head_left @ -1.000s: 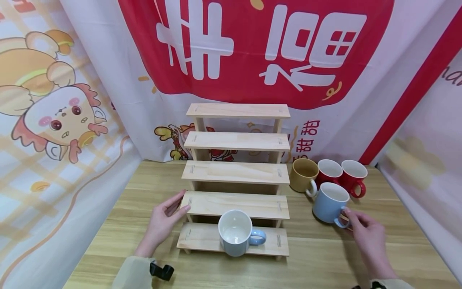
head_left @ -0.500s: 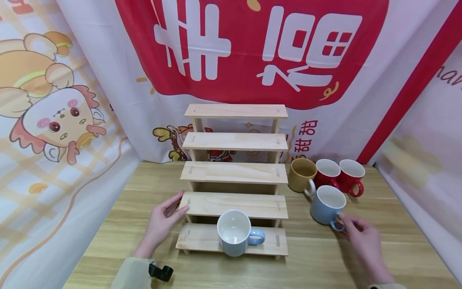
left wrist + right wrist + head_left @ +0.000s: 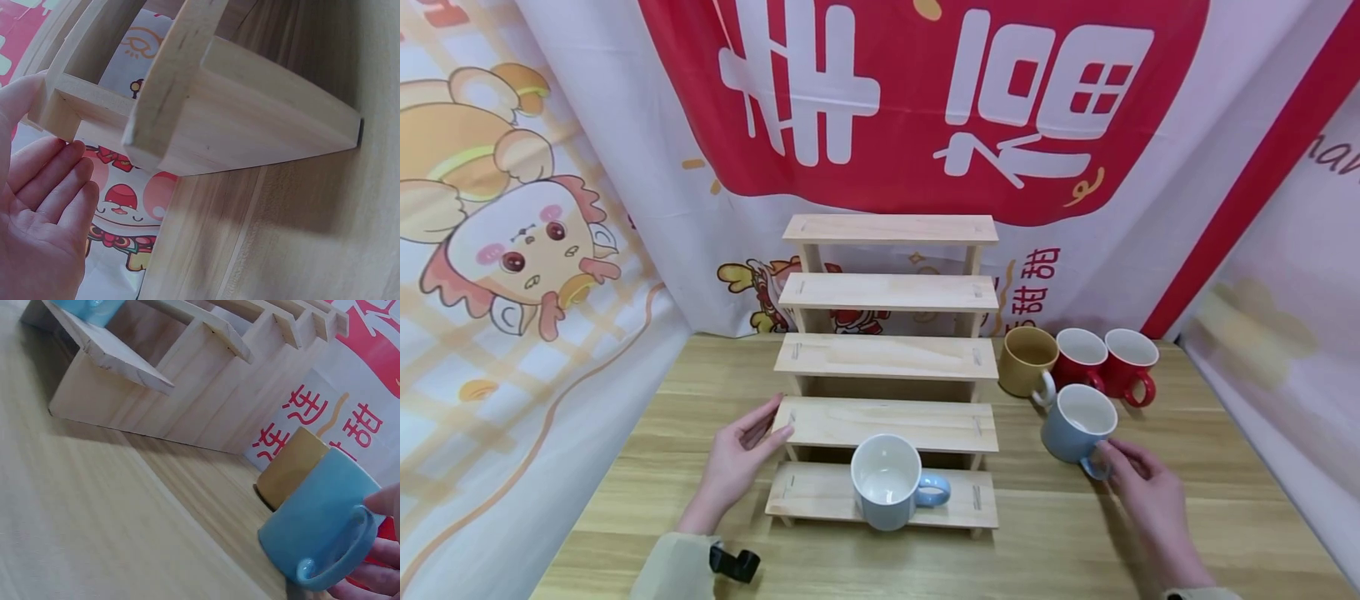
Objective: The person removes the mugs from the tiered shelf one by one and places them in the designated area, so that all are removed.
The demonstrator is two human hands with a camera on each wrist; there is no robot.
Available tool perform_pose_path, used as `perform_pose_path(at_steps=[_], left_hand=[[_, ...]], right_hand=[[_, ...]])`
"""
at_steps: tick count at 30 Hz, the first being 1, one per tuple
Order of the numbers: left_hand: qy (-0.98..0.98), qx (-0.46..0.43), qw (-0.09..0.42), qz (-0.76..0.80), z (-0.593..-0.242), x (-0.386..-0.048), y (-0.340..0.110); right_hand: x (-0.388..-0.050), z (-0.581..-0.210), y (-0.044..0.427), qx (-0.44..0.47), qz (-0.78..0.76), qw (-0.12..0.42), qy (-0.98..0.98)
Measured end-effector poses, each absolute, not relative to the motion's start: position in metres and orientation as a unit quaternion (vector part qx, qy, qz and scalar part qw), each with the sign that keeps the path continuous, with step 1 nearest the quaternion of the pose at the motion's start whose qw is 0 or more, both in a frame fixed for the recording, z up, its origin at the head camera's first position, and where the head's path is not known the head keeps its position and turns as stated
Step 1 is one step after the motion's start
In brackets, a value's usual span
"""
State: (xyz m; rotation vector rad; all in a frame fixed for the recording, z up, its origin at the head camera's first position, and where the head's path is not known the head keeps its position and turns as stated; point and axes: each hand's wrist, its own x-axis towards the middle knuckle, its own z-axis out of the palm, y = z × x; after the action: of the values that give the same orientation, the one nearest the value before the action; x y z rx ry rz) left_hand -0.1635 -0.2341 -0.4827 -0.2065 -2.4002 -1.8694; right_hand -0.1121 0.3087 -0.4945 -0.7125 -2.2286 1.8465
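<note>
My right hand [image 3: 1150,492] pinches the handle of a light blue mug [image 3: 1071,433] at the right side of the table. In the right wrist view, thumb and fingers meet at the handle of this blue mug [image 3: 319,519]; whether its base touches the table I cannot tell. At the left end of the stepped wooden display rack [image 3: 887,425], my left hand [image 3: 733,458] holds the second tier from the bottom. The left wrist view has its thumb and fingers on either side of the plank end [image 3: 59,112]. Another light blue mug [image 3: 886,492] stands upright on the lowest tier, handle pointing right.
Just behind the held mug stand a mustard-brown mug [image 3: 1026,362] with a pale handle and two red mugs with white insides, one red mug [image 3: 1131,362] farthest right. Printed fabric [image 3: 1075,275] hangs behind and at both sides of the wooden table [image 3: 685,417].
The right hand has shifted slightly left with the light blue mug, whose handle has swung a little toward the person. The left hand stays on the rack.
</note>
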Motion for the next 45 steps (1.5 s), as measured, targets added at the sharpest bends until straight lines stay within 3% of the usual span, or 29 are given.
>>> perform_pose_path(at_steps=[14, 28, 45], left_hand=[[-0.795, -0.067, 0.046, -0.602, -0.479, -0.165, -0.233], [-0.795, -0.062, 0.042, -0.602, -0.481, -0.163, -0.233], [-0.789, -0.066, 0.053, -0.609, -0.484, -0.162, -0.232]], right_hand=[[-0.126, -0.427, 0.297, -0.177, 0.565, 0.163, -0.789], [-0.118, -0.400, 0.226, -0.014, 0.598, 0.123, -0.792], [-0.116, -0.409, 0.174, 0.084, 0.629, -0.013, -0.773]])
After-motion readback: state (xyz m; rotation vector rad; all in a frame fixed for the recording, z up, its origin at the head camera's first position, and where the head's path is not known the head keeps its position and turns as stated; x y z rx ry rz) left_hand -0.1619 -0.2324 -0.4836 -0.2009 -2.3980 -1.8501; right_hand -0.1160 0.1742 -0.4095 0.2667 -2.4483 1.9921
